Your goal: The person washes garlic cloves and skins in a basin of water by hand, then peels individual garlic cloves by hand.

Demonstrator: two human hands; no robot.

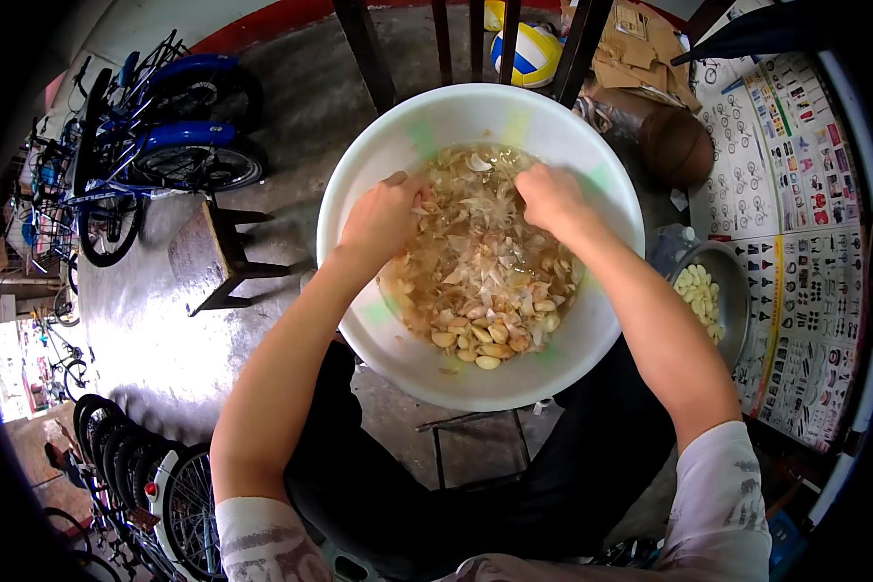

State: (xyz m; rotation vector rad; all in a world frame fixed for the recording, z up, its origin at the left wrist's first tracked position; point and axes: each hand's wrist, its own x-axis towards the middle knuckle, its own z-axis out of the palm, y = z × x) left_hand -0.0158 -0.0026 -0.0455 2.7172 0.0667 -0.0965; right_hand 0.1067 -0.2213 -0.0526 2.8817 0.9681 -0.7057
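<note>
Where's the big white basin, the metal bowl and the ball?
White basin (pixel 475 388): head view, on its bare inner wall.
Metal bowl (pixel 735 291): head view, bare inner side.
Ball (pixel 535 54): head view, its middle.

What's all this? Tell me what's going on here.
The person's left hand and right hand reach into a wide white basin of water, loose peels and what look like garlic cloves. Both hands are curled; whether they grip anything is hard to tell. A metal bowl of pale, peeled-looking cloves sits beside the basin, on the right.
</note>
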